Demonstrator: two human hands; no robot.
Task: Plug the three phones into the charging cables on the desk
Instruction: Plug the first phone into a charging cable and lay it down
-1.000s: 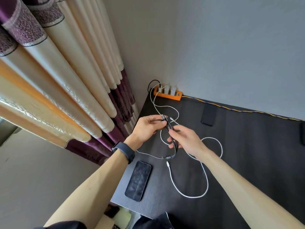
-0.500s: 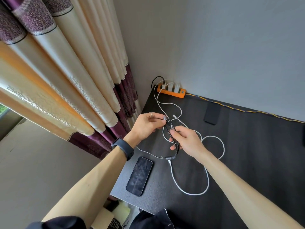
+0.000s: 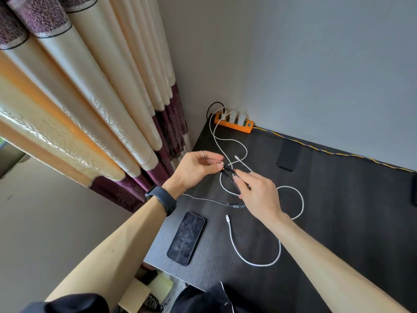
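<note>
Phones lie unplugged on the dark desk (image 3: 338, 222): near phone (image 3: 186, 238), far phone (image 3: 288, 155). Both hands still pinch the braided cable (image 3: 231, 177); left hand (image 3: 194, 169), right hand (image 3: 259, 193), now slightly farther apart.

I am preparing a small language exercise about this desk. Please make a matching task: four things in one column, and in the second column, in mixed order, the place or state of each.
Things:
1. near phone
2. far phone
3. braided dark cable
4. power strip

Places or states:
A. in the desk corner by the wall, chargers plugged in
B. held between the left hand and the right hand
C. flat by the desk's front edge, below the left wrist
D. flat near the wall, right of the white cables

Pairs: 1-C, 2-D, 3-B, 4-A
</note>
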